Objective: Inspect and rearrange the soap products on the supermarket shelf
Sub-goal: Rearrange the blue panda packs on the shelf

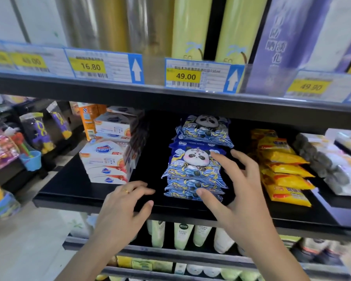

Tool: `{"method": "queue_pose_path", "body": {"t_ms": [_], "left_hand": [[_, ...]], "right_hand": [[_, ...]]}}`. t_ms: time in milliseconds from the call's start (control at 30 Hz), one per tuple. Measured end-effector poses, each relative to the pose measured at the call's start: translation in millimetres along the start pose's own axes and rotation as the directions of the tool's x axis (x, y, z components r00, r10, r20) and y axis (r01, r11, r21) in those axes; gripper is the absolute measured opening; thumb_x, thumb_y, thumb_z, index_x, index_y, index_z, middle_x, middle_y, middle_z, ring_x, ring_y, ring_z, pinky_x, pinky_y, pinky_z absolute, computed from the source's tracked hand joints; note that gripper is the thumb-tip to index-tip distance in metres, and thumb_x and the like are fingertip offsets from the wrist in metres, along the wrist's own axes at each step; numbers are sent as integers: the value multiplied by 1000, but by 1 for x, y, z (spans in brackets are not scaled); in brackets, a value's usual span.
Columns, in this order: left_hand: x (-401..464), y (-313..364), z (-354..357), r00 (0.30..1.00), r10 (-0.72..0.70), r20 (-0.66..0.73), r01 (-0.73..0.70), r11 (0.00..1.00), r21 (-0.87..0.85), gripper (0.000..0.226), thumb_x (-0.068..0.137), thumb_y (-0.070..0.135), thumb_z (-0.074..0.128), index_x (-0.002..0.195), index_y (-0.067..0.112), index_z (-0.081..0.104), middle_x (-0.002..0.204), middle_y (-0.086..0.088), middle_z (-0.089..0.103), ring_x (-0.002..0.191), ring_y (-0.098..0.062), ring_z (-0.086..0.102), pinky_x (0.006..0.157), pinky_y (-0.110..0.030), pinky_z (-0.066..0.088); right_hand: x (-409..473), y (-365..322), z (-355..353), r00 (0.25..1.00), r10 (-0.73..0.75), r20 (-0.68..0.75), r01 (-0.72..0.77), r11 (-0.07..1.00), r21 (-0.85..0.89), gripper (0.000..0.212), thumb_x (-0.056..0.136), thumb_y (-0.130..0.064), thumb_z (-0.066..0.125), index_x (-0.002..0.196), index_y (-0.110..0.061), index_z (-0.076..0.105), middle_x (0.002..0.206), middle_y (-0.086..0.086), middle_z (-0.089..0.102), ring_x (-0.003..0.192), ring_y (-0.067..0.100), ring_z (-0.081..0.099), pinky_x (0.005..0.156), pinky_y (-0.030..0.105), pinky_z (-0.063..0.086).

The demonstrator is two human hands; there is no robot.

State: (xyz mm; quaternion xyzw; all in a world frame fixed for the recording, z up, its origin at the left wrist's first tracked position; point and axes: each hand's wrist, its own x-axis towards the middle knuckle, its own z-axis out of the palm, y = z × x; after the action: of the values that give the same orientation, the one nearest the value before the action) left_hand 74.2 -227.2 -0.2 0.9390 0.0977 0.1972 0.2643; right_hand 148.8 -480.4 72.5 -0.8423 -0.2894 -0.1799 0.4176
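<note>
Middle of black shelf (73, 185): front stack of blue panda packs (195, 171), soft wrappers printed with wave pattern and a cartoon panda face, several packs high. Top pack lying flat, panda upright as seen from the aisle, long axis running front to back on the shelf, near end towards the shelf edge. Lower packs slightly fanned, edges not flush. Second stack of the same packs (205, 128) directly behind, deeper in shadow, face likewise turned up.

Left of these, apart across bare black shelf: white boxed soap bars (105, 159), red and blue logo on the end faces, piled in a stack with more boxes behind; stack skewed, one corner turned towards the aisle. Right of the panda packs: row of yellow packets (282, 169), overlapping front to back.

Right hand (237, 187) reaching in palm down, fingers spread and nearly straight; index fingertip resting on the top pack beside the panda face, thumb tip against the front of the lower packs. Released, no grasp closed on anything.

Left hand (128, 201) palm down over the shelf front, fingers extended and relaxed towards the stack, just short of it, holding nothing. Gold ring (125, 191) on one finger.

Price tags (184, 76) on the shelf rail above.
</note>
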Motion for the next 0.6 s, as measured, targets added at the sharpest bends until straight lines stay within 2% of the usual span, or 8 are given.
{"method": "queue_pose_path", "body": {"t_ms": [67, 133, 200, 300, 467, 533, 600], "left_hand": [[0, -1, 1, 1000, -1, 4, 1, 1000, 1, 40, 89, 63, 39, 115, 48, 66, 130, 32, 51, 117, 2, 45, 99, -39, 49], [0, -2, 2, 1000, 6, 13, -6, 1000, 2, 41, 89, 64, 39, 117, 49, 65, 130, 33, 50, 116, 3, 42, 98, -38, 51], [0, -2, 2, 1000, 13, 15, -13, 1000, 11, 33, 93, 59, 46, 117, 48, 64, 131, 32, 49, 117, 2, 42, 101, -37, 49], [0, -3, 3, 1000, 16, 4, -17, 999, 34, 23, 96, 48, 58, 117, 48, 65, 133, 31, 50, 120, -2, 46, 105, -35, 42], [5, 0, -1, 998, -41, 57, 43, 999, -27, 21, 95, 45, 63, 115, 50, 63, 129, 34, 47, 119, 0, 43, 104, -31, 32], [7, 2, -5, 994, -61, 95, 68, 995, -72, 22, 93, 44, 66, 112, 53, 63, 127, 36, 45, 118, 1, 41, 106, -32, 31], [7, 1, -6, 989, -74, 128, 87, 992, -92, 20, 91, 45, 67, 109, 55, 64, 126, 39, 44, 118, 2, 40, 108, -33, 31]], "right_hand": [[4, 2, 5, 998, 2, 63, -2, 1000, 0, 68, 79, -40, 83, 137, -55, 50, 154, -19, 23, 128, -28, 21, 93, -9, 23], [6, 5, 9, 998, -9, 61, 9, 1000, 3, 64, 81, -38, 82, 136, -54, 54, 154, -19, 24, 128, -27, 23, 94, -8, 22], [9, 5, 13, 999, -11, 38, 12, 1000, -25, 61, 81, -37, 82, 135, -52, 56, 155, -18, 24, 127, -19, 29, 96, -3, 26], [12, 6, 18, 1000, 2, 13, -1, 998, -60, 62, 81, -32, 84, 134, -50, 58, 156, -17, 24, 126, 2, 41, 97, 7, 31], [12, 4, 26, 996, -5, -90, 5, 1000, -7, 56, 82, -19, 84, 129, -42, 64, 153, -11, 34, 122, 7, 48, 89, -4, 35], [12, 2, 26, 992, -11, -125, 13, 1000, 12, 54, 82, -15, 84, 126, -39, 67, 152, -7, 39, 119, 8, 49, 83, -5, 36], [11, 0, 26, 989, -35, -144, 36, 999, 5, 53, 82, -15, 84, 126, -39, 68, 151, -7, 40, 118, 5, 50, 84, -4, 38]]}}
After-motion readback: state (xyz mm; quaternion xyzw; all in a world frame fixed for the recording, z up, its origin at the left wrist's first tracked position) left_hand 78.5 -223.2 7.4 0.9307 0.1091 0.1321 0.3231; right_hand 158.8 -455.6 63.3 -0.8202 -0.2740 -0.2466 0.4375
